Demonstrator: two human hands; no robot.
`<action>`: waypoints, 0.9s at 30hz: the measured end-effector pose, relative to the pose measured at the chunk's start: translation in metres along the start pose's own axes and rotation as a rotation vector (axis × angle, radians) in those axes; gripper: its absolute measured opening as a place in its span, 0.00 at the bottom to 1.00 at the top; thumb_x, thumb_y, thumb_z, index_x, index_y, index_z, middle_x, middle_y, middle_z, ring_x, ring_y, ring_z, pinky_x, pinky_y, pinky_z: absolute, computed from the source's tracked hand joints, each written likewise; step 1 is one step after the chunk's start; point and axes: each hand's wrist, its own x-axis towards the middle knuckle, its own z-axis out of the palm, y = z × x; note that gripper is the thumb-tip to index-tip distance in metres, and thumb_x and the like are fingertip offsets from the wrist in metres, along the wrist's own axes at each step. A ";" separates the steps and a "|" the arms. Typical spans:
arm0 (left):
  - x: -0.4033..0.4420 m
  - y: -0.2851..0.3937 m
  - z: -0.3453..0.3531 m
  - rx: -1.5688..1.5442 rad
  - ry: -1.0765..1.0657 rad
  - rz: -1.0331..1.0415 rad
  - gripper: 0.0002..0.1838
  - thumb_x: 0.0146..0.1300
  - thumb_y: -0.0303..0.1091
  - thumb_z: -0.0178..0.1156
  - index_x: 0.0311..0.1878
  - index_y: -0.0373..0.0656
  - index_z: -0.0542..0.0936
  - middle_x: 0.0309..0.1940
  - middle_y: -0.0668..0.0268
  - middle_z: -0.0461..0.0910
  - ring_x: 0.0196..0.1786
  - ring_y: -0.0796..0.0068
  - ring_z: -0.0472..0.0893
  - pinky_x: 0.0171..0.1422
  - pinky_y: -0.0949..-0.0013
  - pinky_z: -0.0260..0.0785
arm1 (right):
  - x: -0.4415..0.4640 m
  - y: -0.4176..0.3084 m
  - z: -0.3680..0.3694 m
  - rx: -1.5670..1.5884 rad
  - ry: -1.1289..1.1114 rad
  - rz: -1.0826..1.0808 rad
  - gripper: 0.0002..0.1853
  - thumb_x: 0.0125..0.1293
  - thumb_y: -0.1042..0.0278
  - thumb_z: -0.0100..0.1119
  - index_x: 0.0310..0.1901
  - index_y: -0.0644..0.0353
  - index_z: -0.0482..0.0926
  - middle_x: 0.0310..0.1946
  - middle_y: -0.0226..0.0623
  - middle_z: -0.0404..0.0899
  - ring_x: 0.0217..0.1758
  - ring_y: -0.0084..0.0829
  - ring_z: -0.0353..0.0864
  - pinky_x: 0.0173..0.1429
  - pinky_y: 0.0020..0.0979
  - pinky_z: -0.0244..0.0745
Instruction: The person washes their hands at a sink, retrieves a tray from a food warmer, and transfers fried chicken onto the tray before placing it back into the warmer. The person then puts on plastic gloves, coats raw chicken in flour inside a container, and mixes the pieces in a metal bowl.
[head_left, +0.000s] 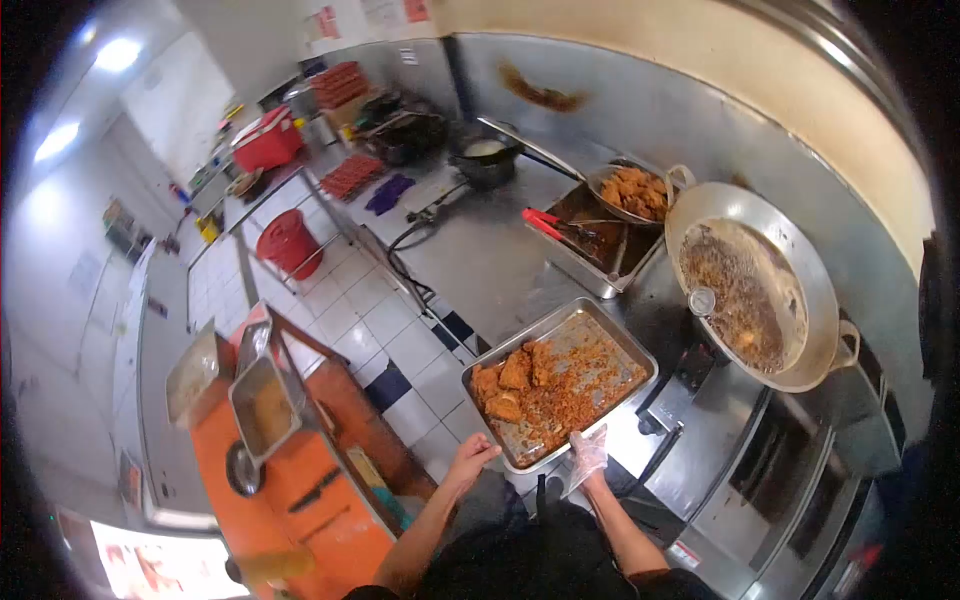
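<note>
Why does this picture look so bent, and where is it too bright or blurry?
Head view: a seemingly wide lens bows the wall and leaves corners black; same view: ceiling lights burn out to white, glare whitens steel beside the gloved right hand, and the far left looks hazy.

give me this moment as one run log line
right hand: gloved, gripping tray near edge | left hand: bare, beside tray, contact unclear | tray: fried pieces, loose crumbs | wok: foamy liquid
</note>
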 end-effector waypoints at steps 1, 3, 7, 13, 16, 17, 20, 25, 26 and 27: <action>-0.003 0.007 -0.008 0.021 -0.031 -0.032 0.13 0.63 0.28 0.65 0.34 0.49 0.68 0.29 0.77 0.69 0.35 0.86 0.69 0.40 0.78 0.60 | -0.012 0.009 0.001 0.024 0.044 0.005 0.48 0.64 0.71 0.63 0.76 0.47 0.39 0.35 0.27 0.66 0.30 0.22 0.67 0.28 0.26 0.68; 0.007 0.034 -0.033 0.143 -0.162 -0.090 0.12 0.63 0.29 0.66 0.36 0.48 0.69 0.29 0.77 0.69 0.35 0.86 0.69 0.38 0.77 0.60 | -0.031 0.036 0.012 0.201 0.014 -0.020 0.34 0.64 0.72 0.64 0.65 0.47 0.53 0.36 0.26 0.68 0.30 0.22 0.68 0.27 0.26 0.67; 0.151 0.090 -0.071 0.272 -0.304 -0.171 0.11 0.63 0.32 0.66 0.38 0.46 0.71 0.29 0.76 0.69 0.35 0.85 0.69 0.39 0.76 0.61 | 0.041 0.061 0.077 0.189 0.110 -0.077 0.17 0.64 0.76 0.62 0.45 0.44 0.64 0.28 0.22 0.67 0.24 0.18 0.67 0.22 0.23 0.61; 0.304 0.146 -0.127 0.727 -0.595 -0.115 0.21 0.63 0.38 0.66 0.58 0.43 0.76 0.45 0.69 0.80 0.47 0.77 0.77 0.52 0.70 0.69 | 0.057 0.041 0.167 0.221 0.179 0.256 0.09 0.61 0.67 0.70 0.33 0.53 0.77 0.22 0.23 0.72 0.20 0.18 0.68 0.18 0.20 0.61; 0.354 0.196 -0.126 0.805 -0.607 -0.314 0.25 0.66 0.43 0.62 0.64 0.46 0.74 0.52 0.67 0.80 0.53 0.75 0.77 0.57 0.65 0.69 | 0.074 0.030 0.196 0.271 0.151 0.171 0.08 0.62 0.65 0.69 0.37 0.56 0.79 0.23 0.24 0.74 0.19 0.18 0.68 0.17 0.20 0.61; 0.374 0.210 -0.128 0.835 -0.674 -0.377 0.27 0.67 0.45 0.60 0.67 0.48 0.72 0.55 0.67 0.80 0.55 0.74 0.77 0.59 0.63 0.69 | 0.068 0.013 0.209 0.204 0.168 0.229 0.10 0.62 0.63 0.68 0.39 0.57 0.79 0.25 0.26 0.76 0.21 0.18 0.70 0.19 0.20 0.63; 0.431 0.285 -0.105 1.058 -0.760 -0.324 0.27 0.70 0.46 0.56 0.69 0.49 0.69 0.60 0.66 0.77 0.56 0.70 0.78 0.58 0.61 0.69 | 0.093 0.008 0.220 0.160 0.167 0.222 0.10 0.64 0.62 0.65 0.40 0.59 0.80 0.27 0.27 0.78 0.23 0.19 0.72 0.21 0.20 0.66; 0.523 0.435 -0.055 0.257 -0.639 -0.335 0.29 0.71 0.55 0.51 0.66 0.44 0.70 0.58 0.61 0.78 0.54 0.59 0.80 0.58 0.54 0.73 | 0.130 0.062 0.185 -0.875 -0.145 -0.501 0.12 0.65 0.59 0.61 0.43 0.57 0.82 0.35 0.33 0.84 0.27 0.22 0.76 0.28 0.25 0.72; 0.544 0.463 -0.039 0.115 -0.693 -0.319 0.32 0.70 0.57 0.51 0.65 0.41 0.69 0.59 0.58 0.77 0.55 0.58 0.79 0.60 0.52 0.72 | 0.131 0.048 0.190 -0.870 -0.140 -0.512 0.12 0.65 0.59 0.61 0.43 0.57 0.82 0.35 0.33 0.84 0.27 0.22 0.76 0.28 0.25 0.72; 0.566 0.487 -0.029 -0.024 -0.743 -0.316 0.34 0.70 0.59 0.51 0.64 0.37 0.69 0.59 0.55 0.77 0.57 0.57 0.79 0.62 0.51 0.71 | 0.110 0.024 0.199 -0.742 -0.063 -0.417 0.12 0.64 0.58 0.61 0.43 0.57 0.81 0.33 0.33 0.83 0.27 0.22 0.76 0.27 0.26 0.71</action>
